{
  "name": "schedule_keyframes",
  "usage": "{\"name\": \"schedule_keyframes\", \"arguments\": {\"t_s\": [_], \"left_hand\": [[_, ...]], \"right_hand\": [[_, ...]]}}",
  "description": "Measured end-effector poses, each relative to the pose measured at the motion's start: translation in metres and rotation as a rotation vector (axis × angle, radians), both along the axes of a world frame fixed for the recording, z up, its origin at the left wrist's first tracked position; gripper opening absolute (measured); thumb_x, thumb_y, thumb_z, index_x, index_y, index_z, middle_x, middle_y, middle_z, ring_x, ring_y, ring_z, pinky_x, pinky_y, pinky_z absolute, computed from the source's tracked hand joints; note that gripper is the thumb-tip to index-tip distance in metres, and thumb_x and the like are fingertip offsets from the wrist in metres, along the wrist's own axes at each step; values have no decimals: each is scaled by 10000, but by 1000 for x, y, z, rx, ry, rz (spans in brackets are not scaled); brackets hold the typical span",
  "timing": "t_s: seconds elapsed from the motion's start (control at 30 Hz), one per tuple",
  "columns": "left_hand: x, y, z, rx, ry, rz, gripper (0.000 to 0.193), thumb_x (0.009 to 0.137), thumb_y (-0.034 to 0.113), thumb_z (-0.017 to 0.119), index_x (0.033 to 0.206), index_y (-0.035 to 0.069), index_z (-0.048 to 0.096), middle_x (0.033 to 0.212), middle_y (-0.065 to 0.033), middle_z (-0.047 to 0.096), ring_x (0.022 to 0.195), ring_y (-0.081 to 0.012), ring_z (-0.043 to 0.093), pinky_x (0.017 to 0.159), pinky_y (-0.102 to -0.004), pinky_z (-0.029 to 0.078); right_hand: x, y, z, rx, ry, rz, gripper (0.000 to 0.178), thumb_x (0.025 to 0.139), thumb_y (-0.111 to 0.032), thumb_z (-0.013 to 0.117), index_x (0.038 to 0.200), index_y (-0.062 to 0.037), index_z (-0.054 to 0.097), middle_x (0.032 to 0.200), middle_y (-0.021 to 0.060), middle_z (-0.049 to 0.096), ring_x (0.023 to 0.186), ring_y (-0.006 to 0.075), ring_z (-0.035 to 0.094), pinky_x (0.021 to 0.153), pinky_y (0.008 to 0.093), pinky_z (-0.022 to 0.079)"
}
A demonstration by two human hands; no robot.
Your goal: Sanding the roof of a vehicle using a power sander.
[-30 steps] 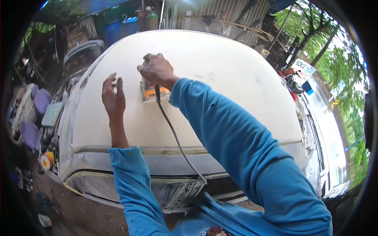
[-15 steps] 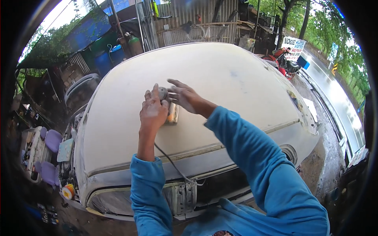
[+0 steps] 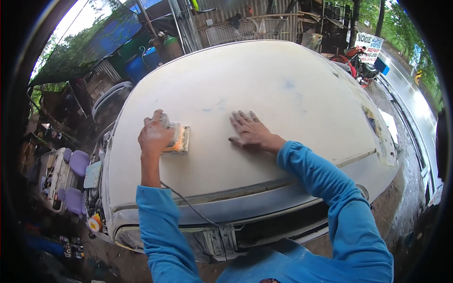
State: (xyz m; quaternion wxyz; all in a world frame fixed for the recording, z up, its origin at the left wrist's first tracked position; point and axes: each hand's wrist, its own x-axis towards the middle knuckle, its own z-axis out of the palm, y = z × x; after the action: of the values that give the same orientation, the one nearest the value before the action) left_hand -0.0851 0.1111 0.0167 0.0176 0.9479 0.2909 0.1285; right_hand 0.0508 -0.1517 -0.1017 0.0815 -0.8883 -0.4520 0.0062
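Observation:
My left hand (image 3: 155, 135) is wrapped over the top of an orange electric sander (image 3: 180, 140). The sander's square pad rests on the left part of a car roof (image 3: 278, 63), which is pale and dusty with a few bluish-grey patches. From the tool a dark power cord (image 3: 191, 203) trails over the roof edge toward me. My right hand (image 3: 252, 134) lies flat on the roof to the right of the sander, fingers spread and holding nothing. Pale dust covers both hands.
Below the roof edge is the car's dark window opening (image 3: 283, 225). Purple seats (image 3: 79, 162) and a roll of tape (image 3: 95, 223) are at the left. A red motorcycle (image 3: 351, 61) stands at the far right by a wet road. A wire rack (image 3: 247, 29) is at the back.
My left hand has moved left with the sander. My right hand has left the tool and come down flat on the roof, farther right. The view has shifted slightly.

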Motion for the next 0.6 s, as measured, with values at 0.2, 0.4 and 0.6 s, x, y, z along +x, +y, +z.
{"name": "schedule_keyframes", "arguments": {"t_s": [0.2,0.4,0.6], "left_hand": [[-9,46,1,6,27,145,680,803,408,682,1433,244,484,1267,-207,580,1140,-418,633,987,-491,512],[-9,69,0,27,44,195,691,784,393,688,1427,243,485,1258,-192,593,1139,-408,636,986,-490,514],[1,74,-2,51,38,160,678,780,393,684,1413,245,493,1254,-194,601,1128,-414,637,983,-494,514]], "right_hand": [[43,101,12,-10,19,142,864,991,-628,322,1574,1,213,1657,178,182,1547,294,136,1259,473,82],[76,148,23,-7,63,91,858,1003,-617,308,1572,16,197,1656,178,180,1548,286,124,1265,439,84],[62,123,13,-39,59,192,920,964,-666,346,1576,6,202,1663,164,169,1550,274,121,1264,421,81]]}}
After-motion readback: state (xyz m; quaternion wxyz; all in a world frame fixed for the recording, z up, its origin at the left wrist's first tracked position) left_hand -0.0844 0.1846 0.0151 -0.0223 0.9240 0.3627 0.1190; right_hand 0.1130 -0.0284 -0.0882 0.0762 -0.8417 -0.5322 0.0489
